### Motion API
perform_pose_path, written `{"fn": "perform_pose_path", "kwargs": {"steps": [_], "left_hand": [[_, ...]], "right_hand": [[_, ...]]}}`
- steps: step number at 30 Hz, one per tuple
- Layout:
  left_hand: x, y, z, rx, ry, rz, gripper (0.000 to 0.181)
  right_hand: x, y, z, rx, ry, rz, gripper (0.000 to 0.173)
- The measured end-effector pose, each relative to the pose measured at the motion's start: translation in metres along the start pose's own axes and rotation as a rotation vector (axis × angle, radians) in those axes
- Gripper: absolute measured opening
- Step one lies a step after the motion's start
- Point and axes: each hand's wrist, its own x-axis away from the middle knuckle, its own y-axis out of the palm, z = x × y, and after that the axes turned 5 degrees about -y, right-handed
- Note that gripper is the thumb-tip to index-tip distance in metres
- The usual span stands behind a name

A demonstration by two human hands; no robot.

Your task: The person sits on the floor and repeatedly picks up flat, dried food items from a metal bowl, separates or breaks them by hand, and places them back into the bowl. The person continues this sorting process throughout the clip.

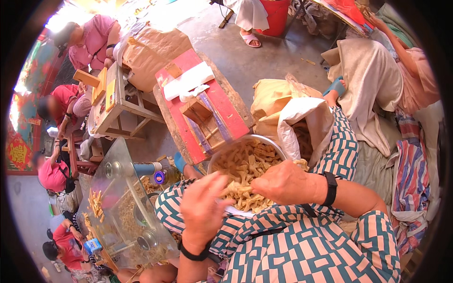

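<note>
A white-rimmed basin point(281, 148) sits between my knees, heaped with pale yellow dried, twisted pieces point(260, 155). Over its near left edge is my left hand point(205, 207), blurred by motion; its thumb and fingers look apart, but whether they pinch anything is unclear. My right hand point(288, 182) is curled above the near right rim. Its fingertips appear to pinch one pale yellow piece point(242, 189), which points towards my left hand. Right of the basin stands an open white sack point(288, 131) with darker contents in shadow.
Beyond the basin is a red board point(231, 122) on a stone-like slab, carrying a wooden fixture point(196, 111) and a white roll point(189, 80). A glass tabletop point(124, 208) is close on my left. Several people sit at left; a person with cloth-covered legs point(371, 81) is at right.
</note>
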Motion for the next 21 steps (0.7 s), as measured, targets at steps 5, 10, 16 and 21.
{"fn": "perform_pose_path", "kwargs": {"steps": [5,10,16,21], "left_hand": [[0.009,0.02,-0.002,-0.145,0.161,-0.26,0.019],[0.007,0.019,-0.013,-0.116,0.163,-0.209,0.013],[-0.046,0.012,-0.056,0.088,-0.046,0.027,0.017],[-0.092,0.009,-0.08,0.061,-0.138,0.268,0.011]], "right_hand": [[-0.011,-0.006,-0.006,-0.029,-0.057,-0.205,0.009],[-0.003,-0.009,0.005,-0.101,-0.027,-0.249,0.011],[-0.06,-0.012,0.07,-0.152,0.149,0.06,0.011],[-0.111,-0.008,0.104,-0.189,0.28,0.362,0.017]]}}
